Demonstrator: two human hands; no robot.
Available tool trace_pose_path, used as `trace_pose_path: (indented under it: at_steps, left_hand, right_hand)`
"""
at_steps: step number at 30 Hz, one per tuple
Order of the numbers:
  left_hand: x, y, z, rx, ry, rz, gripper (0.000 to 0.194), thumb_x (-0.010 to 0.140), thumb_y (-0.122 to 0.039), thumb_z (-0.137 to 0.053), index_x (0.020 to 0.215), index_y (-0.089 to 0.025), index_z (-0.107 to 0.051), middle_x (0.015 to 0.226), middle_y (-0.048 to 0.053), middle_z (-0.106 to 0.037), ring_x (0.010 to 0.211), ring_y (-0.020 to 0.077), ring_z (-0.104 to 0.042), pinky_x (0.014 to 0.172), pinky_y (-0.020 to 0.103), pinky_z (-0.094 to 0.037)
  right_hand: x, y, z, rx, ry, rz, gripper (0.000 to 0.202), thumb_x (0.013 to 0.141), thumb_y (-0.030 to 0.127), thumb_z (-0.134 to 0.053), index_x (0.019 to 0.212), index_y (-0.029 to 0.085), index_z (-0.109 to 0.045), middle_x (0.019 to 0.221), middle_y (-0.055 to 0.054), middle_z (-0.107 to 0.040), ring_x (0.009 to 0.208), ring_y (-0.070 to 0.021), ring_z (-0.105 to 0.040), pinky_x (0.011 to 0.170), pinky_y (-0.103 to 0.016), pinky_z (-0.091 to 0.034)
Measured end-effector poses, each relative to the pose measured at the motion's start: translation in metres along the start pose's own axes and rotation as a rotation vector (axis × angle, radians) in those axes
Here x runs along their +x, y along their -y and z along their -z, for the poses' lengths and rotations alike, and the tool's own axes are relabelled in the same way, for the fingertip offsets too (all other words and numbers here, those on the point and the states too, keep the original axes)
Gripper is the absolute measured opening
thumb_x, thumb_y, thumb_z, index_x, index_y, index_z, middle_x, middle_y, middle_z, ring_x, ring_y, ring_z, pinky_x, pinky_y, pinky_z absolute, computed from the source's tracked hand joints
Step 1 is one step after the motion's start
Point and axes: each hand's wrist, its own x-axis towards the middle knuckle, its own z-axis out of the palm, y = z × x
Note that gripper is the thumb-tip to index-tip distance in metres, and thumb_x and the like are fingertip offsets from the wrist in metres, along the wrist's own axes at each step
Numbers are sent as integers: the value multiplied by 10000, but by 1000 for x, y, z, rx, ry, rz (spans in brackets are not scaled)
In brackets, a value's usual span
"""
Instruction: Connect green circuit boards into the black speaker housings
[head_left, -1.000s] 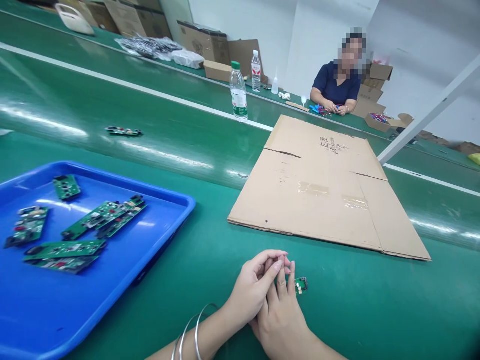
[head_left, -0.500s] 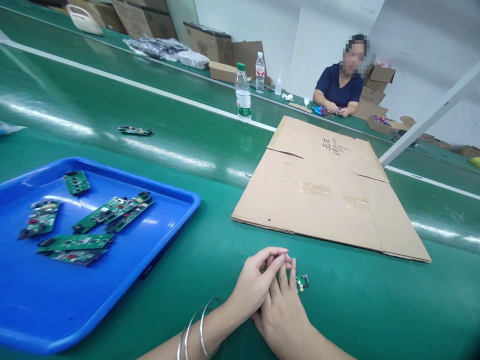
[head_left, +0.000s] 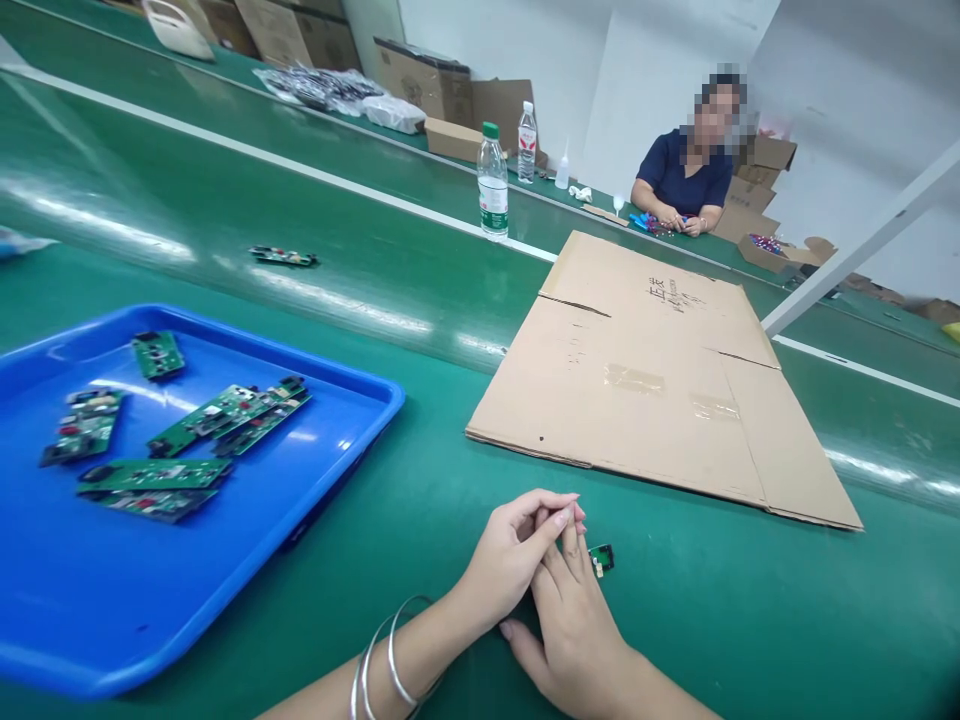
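Note:
In front of the cardboard, my two hands meet over the green tabletop. My left hand [head_left: 499,560], with silver bangles [head_left: 386,655] on its wrist, is closed in a pinch around the fingertips of my right hand. My right hand [head_left: 574,620] has its fingers stretched out and its thumb apart, palm down. Just beyond its fingers a small green circuit board [head_left: 602,562] lies on the table, partly hidden by the hand. Whether anything small sits between the pinched fingertips cannot be seen.
A blue tray [head_left: 375,395] with several circuit boards [head_left: 202,425] stands to the left. Flattened cardboard [head_left: 637,420] lies ahead. Another board [head_left: 283,257] rests on the green belt [head_left: 360,250]. Bottles [head_left: 493,190] stand farther back, where a person [head_left: 686,180] sits.
My hands stay joined at the fingertips; my right thumb shows more clearly apart from the left hand. The board on the belt sits slightly farther right. The view has shifted a little.

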Motion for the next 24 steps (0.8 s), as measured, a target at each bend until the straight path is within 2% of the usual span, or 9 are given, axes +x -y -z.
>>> trace_pose_path:
  at_steps: [8,16,24]
  left_hand:
    - [0,-2,-2,24,-20,-22,138,679,-273,-623,757,-162,-648,728,22,-674,708,173,-649,692,295,-538]
    - [0,-2,-3,46,-30,-52,125,680,-275,-622,738,-165,-642,723,21,-663,694,170,-639,695,301,-535]
    - [1,-2,-2,23,-25,-29,145,663,-286,-640,740,-163,-648,723,27,-683,701,175,-652,692,299,-542]
  right_hand:
    - [-1,-1,2,70,24,-4,700,725,130,-496,1354,10,-213,1401,-181,-275,1318,-319,43,989,-557,-311]
    - [-3,0,-1,71,-9,-4,682,740,131,-487,1351,8,-212,1404,-189,-264,1322,-314,17,996,-548,-309]
    - [-2,-1,0,54,-25,7,662,739,122,-480,1334,-19,-225,1381,-212,-300,1317,-305,70,986,-548,-326]
